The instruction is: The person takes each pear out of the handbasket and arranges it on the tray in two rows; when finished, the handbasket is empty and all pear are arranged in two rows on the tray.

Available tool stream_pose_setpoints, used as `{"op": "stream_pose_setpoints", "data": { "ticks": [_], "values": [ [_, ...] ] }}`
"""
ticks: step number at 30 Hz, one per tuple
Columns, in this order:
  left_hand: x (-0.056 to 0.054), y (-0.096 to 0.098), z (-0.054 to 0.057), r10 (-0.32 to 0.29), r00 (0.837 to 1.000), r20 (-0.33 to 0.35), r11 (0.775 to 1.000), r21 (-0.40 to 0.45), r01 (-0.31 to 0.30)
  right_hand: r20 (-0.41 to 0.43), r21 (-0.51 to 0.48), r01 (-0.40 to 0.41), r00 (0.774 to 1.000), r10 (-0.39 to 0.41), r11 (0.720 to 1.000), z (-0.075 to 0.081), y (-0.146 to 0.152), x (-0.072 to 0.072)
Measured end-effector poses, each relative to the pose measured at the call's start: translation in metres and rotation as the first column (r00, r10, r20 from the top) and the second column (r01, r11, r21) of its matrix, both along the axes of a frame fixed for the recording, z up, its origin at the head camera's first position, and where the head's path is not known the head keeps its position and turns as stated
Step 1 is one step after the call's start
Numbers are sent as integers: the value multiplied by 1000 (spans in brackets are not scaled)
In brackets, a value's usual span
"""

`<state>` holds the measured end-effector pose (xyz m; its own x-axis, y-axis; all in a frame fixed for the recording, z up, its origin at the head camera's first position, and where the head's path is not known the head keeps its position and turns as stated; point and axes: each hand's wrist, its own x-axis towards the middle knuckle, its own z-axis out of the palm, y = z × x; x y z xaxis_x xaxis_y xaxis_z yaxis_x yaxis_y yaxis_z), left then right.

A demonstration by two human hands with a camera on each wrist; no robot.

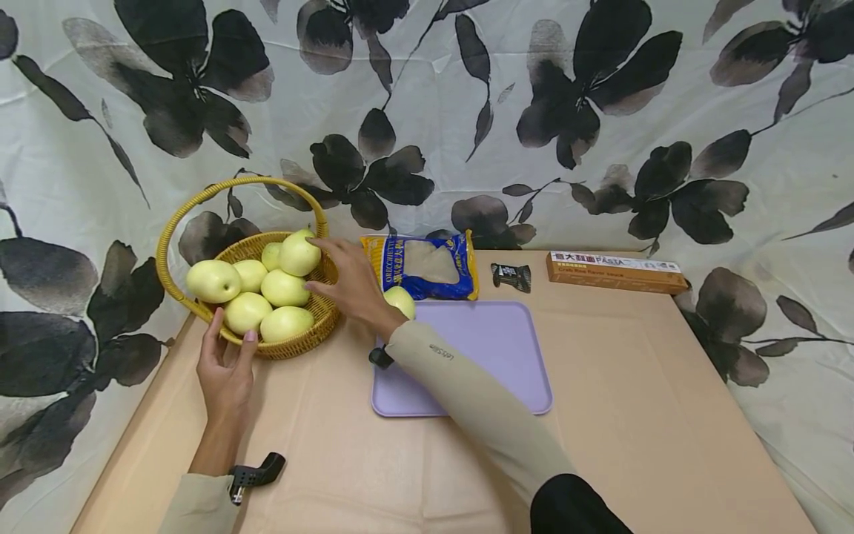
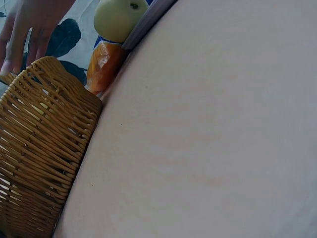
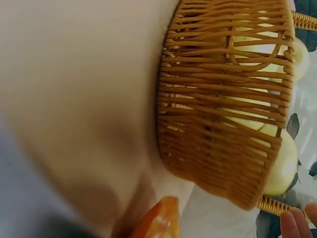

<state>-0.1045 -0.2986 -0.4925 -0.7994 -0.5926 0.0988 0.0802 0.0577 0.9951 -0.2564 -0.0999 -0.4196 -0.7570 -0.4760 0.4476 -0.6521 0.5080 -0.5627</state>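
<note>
Your left hand (image 1: 227,371) is at the 7 o'clock side of the wicker basket (image 1: 313,340), its fingers fairly straight and touching the rim, the thumb set apart against the outer wall. Your right hand (image 1: 353,283) reaches in from the basket's 3 o'clock side, thumb and fingers spread. Its upper fingertips meet the top fruit (image 1: 299,254), which lies at about 1 o'clock in the basket, while the thumb sits just below that fruit; you cannot tell from these views whether they pinch it.

Other pale yellow-green fruits (image 1: 246,313) fill the basket toward 9 and 6 o'clock, under its arched handle (image 1: 243,180). To the basket's 4 o'clock is the lilac tray (image 1: 487,356), with a lone fruit (image 1: 400,302) at its 10 o'clock corner, partly hidden by your right wrist. Just beyond the tray, at 11 o'clock, lies the blue and yellow pasta bag (image 1: 430,263); a small black packet (image 1: 511,277) lies at 1 o'clock, and a long orange-brown box (image 1: 614,274) at 2 o'clock. Floral cloth (image 1: 460,126) hangs behind the table (image 1: 654,415).
</note>
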Motion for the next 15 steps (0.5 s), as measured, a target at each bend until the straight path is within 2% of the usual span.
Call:
{"op": "stream_pose_setpoints", "data": {
  "ticks": [9,15],
  "values": [
    [2,-1,1,-9,1000,22,1000,-11,9,82,92,26,996,-34,995,0,-34,-13],
    [1,-1,2,-11,1000,20,1000,23,10,90,168,78,992,-93,983,1,-47,-19]
  ]
}}
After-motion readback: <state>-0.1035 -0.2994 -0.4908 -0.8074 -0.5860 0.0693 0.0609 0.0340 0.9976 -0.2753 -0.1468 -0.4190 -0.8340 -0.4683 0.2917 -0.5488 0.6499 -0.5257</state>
